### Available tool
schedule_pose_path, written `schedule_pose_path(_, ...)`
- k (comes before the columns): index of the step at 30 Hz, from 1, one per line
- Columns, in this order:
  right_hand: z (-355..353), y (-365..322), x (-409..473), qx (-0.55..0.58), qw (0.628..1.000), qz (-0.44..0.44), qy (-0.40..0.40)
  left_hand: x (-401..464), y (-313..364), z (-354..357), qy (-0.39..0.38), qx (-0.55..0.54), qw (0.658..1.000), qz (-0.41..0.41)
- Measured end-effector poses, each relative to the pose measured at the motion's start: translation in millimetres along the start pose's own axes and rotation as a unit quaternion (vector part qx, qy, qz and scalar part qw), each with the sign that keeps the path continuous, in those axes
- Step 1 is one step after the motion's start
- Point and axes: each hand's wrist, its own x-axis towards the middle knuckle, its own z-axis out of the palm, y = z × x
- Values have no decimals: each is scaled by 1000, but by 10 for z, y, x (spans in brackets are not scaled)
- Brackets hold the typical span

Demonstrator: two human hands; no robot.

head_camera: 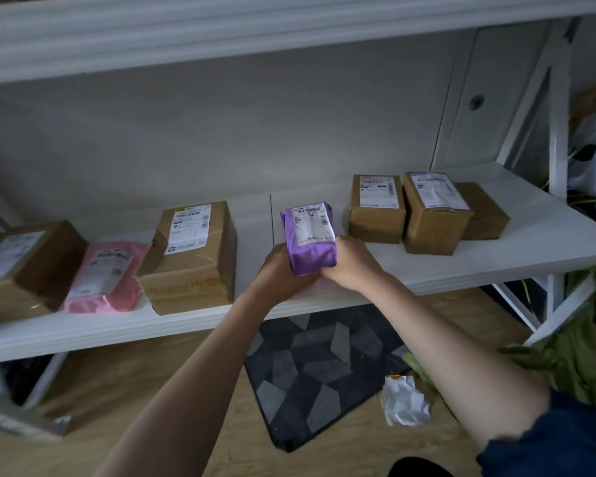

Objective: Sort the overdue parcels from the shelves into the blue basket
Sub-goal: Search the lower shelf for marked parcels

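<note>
A purple soft parcel [309, 235] with a white label lies on the white shelf [496, 249] near its front edge. My left hand [283, 273] grips its near left end from below and the side. My right hand [350, 263] holds its near right end. Other parcels sit on the same shelf: a brown box [191, 256] to the left, a pink mailer [105, 277], another brown box [18, 266] at far left, and three brown boxes [375, 208] [434, 215] [486, 211] to the right. The blue basket is not in view.
An upper shelf [221, 32] overhangs the parcels. Below the shelf lie a wooden floor, a dark patterned mat [324, 366] and a crumpled white wrapper [405, 401]. Green fabric [582, 356] is bunched at the right beside the shelf's white frame [558, 132].
</note>
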Motion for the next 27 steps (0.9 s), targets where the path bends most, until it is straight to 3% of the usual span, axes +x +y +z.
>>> schedule_pose_path(8, 210, -147, -688, 53, 996, -22, 64, -774, -117, 77, 81, 83, 993, 13)
schedule_pose_path(16, 215, -422, -1442, 176, 960, -125, 179, -1407, 56, 25, 227, 43, 958, 168)
schedule_pose_path(27, 103, -447, -1430, 173, 958, -132, 190, -1426, 116, 7, 219, 25, 963, 154)
